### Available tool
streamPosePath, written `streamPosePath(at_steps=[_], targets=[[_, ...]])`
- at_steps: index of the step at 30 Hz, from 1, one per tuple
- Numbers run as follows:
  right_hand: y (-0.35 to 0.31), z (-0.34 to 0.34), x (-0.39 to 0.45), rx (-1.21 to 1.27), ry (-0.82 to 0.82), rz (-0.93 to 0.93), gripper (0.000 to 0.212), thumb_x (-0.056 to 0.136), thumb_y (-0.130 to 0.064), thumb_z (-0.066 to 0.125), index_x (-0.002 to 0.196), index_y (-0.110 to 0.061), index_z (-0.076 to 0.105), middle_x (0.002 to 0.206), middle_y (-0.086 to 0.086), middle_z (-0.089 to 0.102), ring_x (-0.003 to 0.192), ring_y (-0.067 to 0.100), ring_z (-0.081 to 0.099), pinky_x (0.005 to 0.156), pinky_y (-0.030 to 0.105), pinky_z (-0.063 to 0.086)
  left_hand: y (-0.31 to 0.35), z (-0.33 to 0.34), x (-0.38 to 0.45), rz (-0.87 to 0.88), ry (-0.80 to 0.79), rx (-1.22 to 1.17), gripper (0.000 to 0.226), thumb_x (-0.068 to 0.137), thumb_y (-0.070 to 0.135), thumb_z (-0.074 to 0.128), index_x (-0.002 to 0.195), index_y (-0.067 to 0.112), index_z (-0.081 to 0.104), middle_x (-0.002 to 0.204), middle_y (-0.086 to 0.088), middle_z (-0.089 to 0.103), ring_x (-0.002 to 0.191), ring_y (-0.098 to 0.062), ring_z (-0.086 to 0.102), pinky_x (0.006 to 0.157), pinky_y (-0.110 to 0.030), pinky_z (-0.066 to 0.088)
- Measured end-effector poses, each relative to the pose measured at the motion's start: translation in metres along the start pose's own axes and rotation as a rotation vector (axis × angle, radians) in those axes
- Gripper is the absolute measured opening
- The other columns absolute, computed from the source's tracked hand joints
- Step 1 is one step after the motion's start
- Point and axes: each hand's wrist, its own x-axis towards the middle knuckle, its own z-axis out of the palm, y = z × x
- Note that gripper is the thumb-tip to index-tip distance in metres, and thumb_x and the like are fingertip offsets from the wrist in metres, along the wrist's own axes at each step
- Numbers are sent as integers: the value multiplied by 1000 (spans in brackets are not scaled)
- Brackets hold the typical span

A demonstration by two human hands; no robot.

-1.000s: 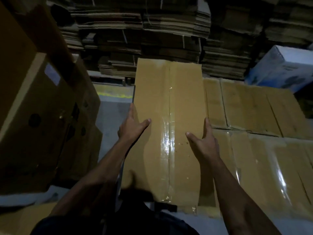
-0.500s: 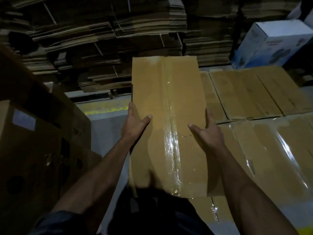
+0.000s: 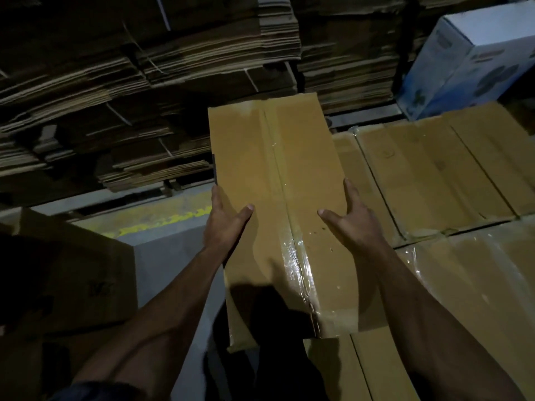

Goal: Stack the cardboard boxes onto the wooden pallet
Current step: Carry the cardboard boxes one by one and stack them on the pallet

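Now a taped cardboard box is held by its long sides, left hand and right hand clamped with thumbs on top, fingers wrapped over the edges, apparently for lowering beside the stacked boxes; the pallet is hidden.

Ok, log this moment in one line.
both hands grip taped box by sides | above stacked boxes | not set down
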Motion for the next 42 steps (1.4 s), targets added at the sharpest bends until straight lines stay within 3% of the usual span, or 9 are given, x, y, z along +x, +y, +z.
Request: streamPosePath(at_steps=[4,7,14,21,25,32,35,38,42], targets=[[4,-4,61,-45,-14,30,97,80,-67,65,153,-52,2,157,2,39,140,34,39,111,55,34,13,28,51,-22,-31,11,103,84,51,70,155,38,-3,148,-2,45,127,-31,50,104,-47,42],[8,-4,95,-61,-12,26,97,80,-66,66,154,-49,5,157,1,40,139,33,42,110,52,37,15,43,79,-5,-53,15,105,78,59,68,153,40,-2,147,0,47,126,-31,52,103,-51,45],[21,4,163,4,-26,34,104,72,-67,72,152,-51,7,157,-5,39,139,28,43,111,53,37,13,72,137,-10,-84,11,94,87,50,67,155,41,4,158,7,31,139,-25,40,110,-42,38],[43,10,192,87,-40,18,101,68,-70,74,150,-56,15,145,-12,51,127,23,54,103,56,46,1,83,156,76,-145,-14,100,75,72,60,153,44,4,162,12,18,145,-15,29,115,-49,33],[44,10,190,72,-33,43,103,68,-74,71,149,-60,9,153,-9,44,135,25,47,109,57,40,2,80,156,90,-170,-19,99,80,63,62,155,38,3,163,9,17,146,-17,27,117,-47,31],[44,9,156,-19,12,159,97,77,-78,60,155,-40,15,154,3,43,136,32,46,109,55,39,12,76,127,-66,-167,-113,99,92,33,67,156,23,-8,149,3,37,128,-13,41,106,-30,36],[52,5,120,-13,26,237,98,68,-85,52,149,-31,36,142,5,56,128,33,54,106,52,44,0,73,93,-139,-208,-159,101,81,45,75,155,18,11,148,-5,45,131,-24,49,109,-47,42],[70,5,83,5,34,327,98,65,-88,50,137,-22,52,131,8,63,118,33,59,101,51,48,-29,74,58,-199,-235,-159,119,59,67,71,153,21,15,149,-6,45,133,-26,47,110,-48,41],[83,9,35,156,150,394,66,86,-62,63,126,-10,61,123,12,65,109,30,59,95,42,50,-41,72,4,-218,-256,-204,90,73,54,74,146,19,34,140,-2,53,125,-22,52,110,-46,41]])
